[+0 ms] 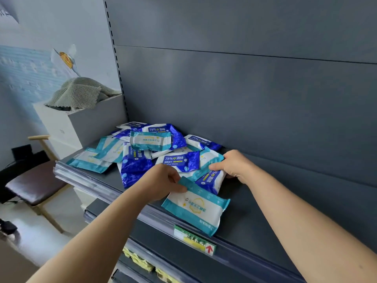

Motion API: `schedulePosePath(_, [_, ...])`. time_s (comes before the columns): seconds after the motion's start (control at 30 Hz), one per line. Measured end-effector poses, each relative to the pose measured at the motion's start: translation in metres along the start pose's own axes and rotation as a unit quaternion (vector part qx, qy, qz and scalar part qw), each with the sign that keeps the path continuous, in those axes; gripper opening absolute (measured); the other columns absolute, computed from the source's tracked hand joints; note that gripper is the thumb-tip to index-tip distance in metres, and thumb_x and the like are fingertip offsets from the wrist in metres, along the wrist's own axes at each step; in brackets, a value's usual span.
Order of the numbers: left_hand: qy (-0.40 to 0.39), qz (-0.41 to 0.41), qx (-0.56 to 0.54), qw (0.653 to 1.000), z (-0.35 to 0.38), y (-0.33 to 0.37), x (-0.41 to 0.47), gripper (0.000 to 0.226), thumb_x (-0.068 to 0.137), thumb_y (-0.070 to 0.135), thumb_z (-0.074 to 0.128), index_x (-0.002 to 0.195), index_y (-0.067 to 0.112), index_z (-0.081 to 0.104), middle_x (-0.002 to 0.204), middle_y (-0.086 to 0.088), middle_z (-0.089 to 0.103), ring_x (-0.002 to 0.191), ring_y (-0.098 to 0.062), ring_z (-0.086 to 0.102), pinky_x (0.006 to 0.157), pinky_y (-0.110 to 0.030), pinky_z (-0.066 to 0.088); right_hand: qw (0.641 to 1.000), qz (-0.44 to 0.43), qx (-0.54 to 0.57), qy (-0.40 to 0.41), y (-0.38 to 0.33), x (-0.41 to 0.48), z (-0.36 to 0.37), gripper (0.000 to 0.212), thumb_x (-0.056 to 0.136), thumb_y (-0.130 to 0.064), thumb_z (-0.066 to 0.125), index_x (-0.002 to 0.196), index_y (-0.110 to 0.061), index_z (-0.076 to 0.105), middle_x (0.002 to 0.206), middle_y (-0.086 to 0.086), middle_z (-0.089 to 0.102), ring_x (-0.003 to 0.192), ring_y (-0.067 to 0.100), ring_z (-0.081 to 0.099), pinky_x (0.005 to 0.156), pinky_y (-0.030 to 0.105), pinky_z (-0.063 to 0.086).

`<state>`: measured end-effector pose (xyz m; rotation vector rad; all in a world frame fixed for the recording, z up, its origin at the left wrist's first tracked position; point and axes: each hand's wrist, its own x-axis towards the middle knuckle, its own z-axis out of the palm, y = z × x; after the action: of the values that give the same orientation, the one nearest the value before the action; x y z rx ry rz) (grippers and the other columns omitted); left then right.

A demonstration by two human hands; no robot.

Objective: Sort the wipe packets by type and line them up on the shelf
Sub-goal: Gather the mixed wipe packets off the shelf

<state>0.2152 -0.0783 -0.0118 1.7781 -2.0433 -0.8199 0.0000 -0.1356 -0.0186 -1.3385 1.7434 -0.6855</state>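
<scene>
Both hands at the heap of wipe packets on the shelf [255, 211].
The left hand [163, 180] has its grip pinched tight on the top-left corner of a teal packet [195, 207], which lies flat by the front rail, long axis slanting back-left to front-right. The right hand [232, 166] curls round the end of a blue packet [210, 180] at the heap's right edge, thumb on top.

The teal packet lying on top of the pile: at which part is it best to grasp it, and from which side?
Probably the padded middle of the top teal packet, pinched across its short width, coming from above and the front. It lies uppermost with its long side facing forward, nothing covers it, and the sealed ends are thin and flat.
</scene>
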Motion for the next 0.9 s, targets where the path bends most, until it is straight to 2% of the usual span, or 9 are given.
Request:
schedulePosePath(0.17, [0.117,0.013,-0.073,0.99,-0.023,0.006,0.026,0.019,0.094,0.025,0.056,0.099,0.008,0.056,0.096,-0.005,0.061,0.077,-0.016,0.057,0.059,-0.027,0.047,0.989,-0.007,0.119,0.089,0.009,-0.004,-0.04,0.017,0.08,-0.003,0.073,0.092,-0.003,0.062,0.095,0.017,0.072,0.08,0.028,0.071,0.077,0.049,0.058])
schedulePosePath(0.23, [0.119,-0.008,-0.053,0.991,-0.028,0.005,0.039,0.019,0.098,0.026,0.047,0.106,0.009,0.049,0.105,-0.009,0.06,0.079,-0.017,0.056,0.058,-0.027,0.046,0.982,-0.022,0.135,0.134,0.008,-0.005,-0.05,0.015,0.079,-0.006,0.073,0.085,-0.006,0.06,0.091,0.014,0.072,0.08,0.027,0.071,0.079,0.049,0.058])
schedulePosePath(0.27, [0.087,-0.022,-0.043,0.995,-0.028,0.003,0.043,0.023,0.097,0.03,0.048,0.11,0.012,0.044,0.11,-0.009,0.059,0.08,-0.017,0.056,0.058,-0.026,0.045,0.978,-0.023,0.147,0.149,0.007,-0.006,-0.052,0.016,0.079,-0.009,0.074,0.084,-0.007,0.059,0.089,0.013,0.072,0.079,0.026,0.071,0.079,0.047,0.058])
schedulePosePath(0.33, [-0.007,-0.033,0.016,0.999,-0.023,-0.004,0.049,0.058,0.085,0.047,0.064,0.125,0.016,0.036,0.121,-0.004,0.054,0.094,-0.017,0.056,0.069,-0.028,0.049,0.97,-0.022,0.185,0.158,0.005,-0.005,-0.05,0.017,0.079,-0.012,0.075,0.085,-0.009,0.059,0.089,0.011,0.073,0.079,0.023,0.071,0.079,0.043,0.057])
schedulePosePath(0.4, [-0.025,-0.007,0.101,0.994,-0.019,-0.01,0.056,0.092,0.069,0.06,0.074,0.138,0.017,0.031,0.13,-0.002,0.046,0.113,-0.021,0.049,0.089,-0.035,0.047,0.961,-0.022,0.232,0.148,0.001,0.0,-0.044,0.015,0.081,-0.013,0.074,0.085,-0.01,0.06,0.09,0.012,0.072,0.079,0.023,0.07,0.081,0.042,0.056])
schedulePosePath(0.43, [-0.018,0.004,0.113,0.993,-0.018,-0.012,0.058,0.097,0.066,0.062,0.075,0.139,0.017,0.033,0.131,-0.002,0.045,0.115,-0.021,0.047,0.092,-0.035,0.045,0.957,-0.018,0.254,0.141,-0.002,0.003,-0.04,0.015,0.081,-0.012,0.073,0.086,-0.01,0.06,0.09,0.012,0.071,0.08,0.024,0.069,0.082,0.043,0.056])
schedulePosePath(0.57, [-0.024,0.003,0.097,0.995,-0.021,-0.019,0.068,0.096,0.062,0.067,0.074,0.137,0.017,0.043,0.129,-0.002,0.048,0.114,-0.019,0.05,0.092,-0.032,0.044,0.938,0.013,0.331,0.106,-0.012,0.025,-0.021,0.016,0.083,-0.008,0.071,0.095,-0.003,0.061,0.097,0.018,0.07,0.079,0.028,0.068,0.082,0.046,0.056])
schedulePosePath(0.73, [-0.013,-0.021,0.005,1.0,-0.021,-0.033,0.072,0.065,0.062,0.063,0.077,0.104,0.017,0.058,0.1,0.003,0.062,0.087,-0.013,0.057,0.068,-0.028,0.045,0.944,0.061,0.314,0.084,-0.026,0.052,0.005,0.013,0.085,-0.006,0.069,0.094,-0.003,0.061,0.092,0.018,0.069,0.076,0.028,0.067,0.074,0.044,0.057])
schedulePosePath(0.9, [0.007,0.017,-0.047,0.999,-0.032,-0.033,0.069,0.048,0.065,0.053,0.081,0.096,0.02,0.064,0.094,0.005,0.069,0.087,-0.018,0.065,0.081,-0.041,0.054,0.948,0.079,0.266,0.153,-0.036,0.065,0.013,0.012,0.077,0.0,0.073,0.08,-0.005,0.062,0.084,0.017,0.069,0.072,0.028,0.068,0.07,0.04,0.057])
